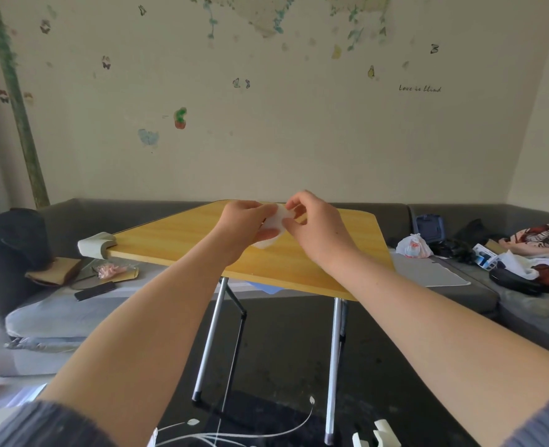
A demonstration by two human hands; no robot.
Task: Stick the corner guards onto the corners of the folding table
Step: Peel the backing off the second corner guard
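One folding table (183, 240) stood between grey sofas (541, 314), a fitted guard (96, 245) already on its left corner. Above the top I held a white corner guard (274, 225): left hand (245, 225) gripped it, right hand (312, 221) pinched its edge, likely peeling backing. Best peel fully, keep adhesive untouched, seat it square. Spare guards (381, 435) lay on the floor; sofa clutter sat clear.

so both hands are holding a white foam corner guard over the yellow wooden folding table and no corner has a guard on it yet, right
Not quite: the head view shows a pale guard already fitted on the table's left corner. The left hand and right hand do hold a white foam corner guard over it.
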